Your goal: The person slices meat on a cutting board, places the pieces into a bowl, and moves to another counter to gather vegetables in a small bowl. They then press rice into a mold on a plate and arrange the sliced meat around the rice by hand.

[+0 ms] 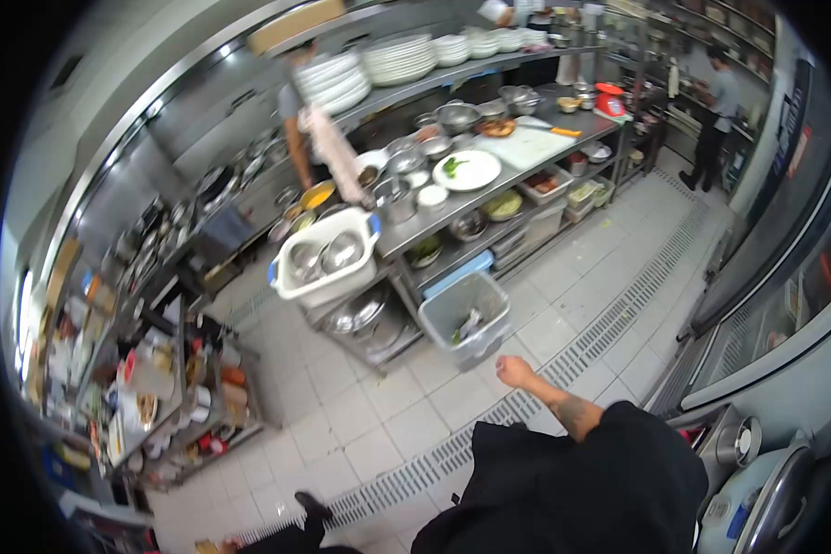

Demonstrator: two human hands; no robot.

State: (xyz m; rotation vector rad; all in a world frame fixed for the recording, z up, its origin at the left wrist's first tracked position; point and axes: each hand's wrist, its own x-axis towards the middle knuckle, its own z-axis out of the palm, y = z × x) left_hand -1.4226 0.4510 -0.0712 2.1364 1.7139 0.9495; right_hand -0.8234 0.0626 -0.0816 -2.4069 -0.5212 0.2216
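My left hand [513,370] is closed in a fist with nothing in it, held out over the white tiled floor. My bare forearm runs back from it to my black sleeve [619,443]. The hand hangs just above the floor drain grate [582,346]. Nearest to it is a grey plastic bin [448,319] with a few scraps inside. A white tub with blue handles [291,286] holding metal bowls sits on the end of the steel prep table [406,235]. My right hand is out of view.
The prep table carries a white plate [467,170], bowls and a cutting board [526,146]. A person [307,120] works behind it, another [716,106] stands far right. A loaded trolley [171,397] stands left, fridge doors [785,268] right, a rice cooker [757,499] bottom right.
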